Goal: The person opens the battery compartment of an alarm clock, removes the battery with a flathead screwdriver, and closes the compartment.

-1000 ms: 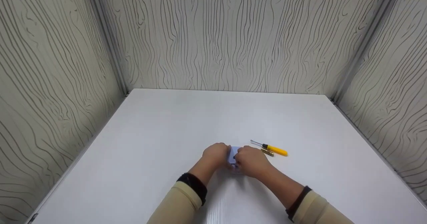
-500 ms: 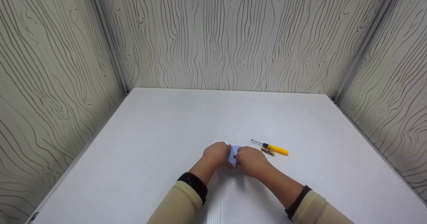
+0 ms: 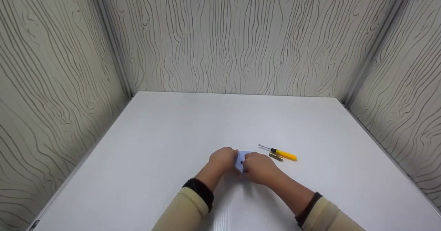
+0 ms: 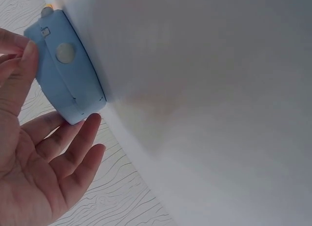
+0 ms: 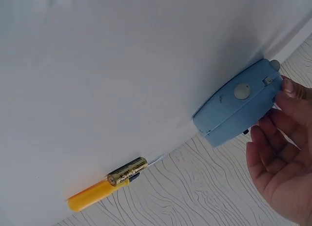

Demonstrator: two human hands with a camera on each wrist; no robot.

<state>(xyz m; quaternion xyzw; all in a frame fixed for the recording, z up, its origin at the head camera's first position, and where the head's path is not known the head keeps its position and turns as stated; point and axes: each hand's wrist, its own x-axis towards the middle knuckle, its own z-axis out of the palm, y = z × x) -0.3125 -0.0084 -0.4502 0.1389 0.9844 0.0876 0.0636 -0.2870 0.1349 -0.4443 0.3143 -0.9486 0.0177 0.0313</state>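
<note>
A light-blue plastic device (image 3: 240, 158) with a curved body stands on the white table between both hands. Round grey knobs or feet and a small square slot show on its side in the wrist views; its exact kind is unclear. My left hand (image 4: 44, 143) holds one end, thumb on the near face and fingertips at the lower end. With thumb and fingers my right hand (image 5: 287, 143) grips the opposite end. A small black part (image 5: 245, 131) sticks out of the back face. In the head view, the hands cover most of the device.
A yellow-handled screwdriver (image 3: 285, 155) lies right of the hands, its metal shaft pointing left. Beside it, almost touching, lies a gold-and-black battery (image 3: 276, 156). The white table (image 3: 179, 127) is bounded by wood-patterned panels (image 3: 220, 38) at the back and sides.
The blue device tilts slightly between the hands and my right hand shifts a little. My left hand, the screwdriver and the battery stay in place.
</note>
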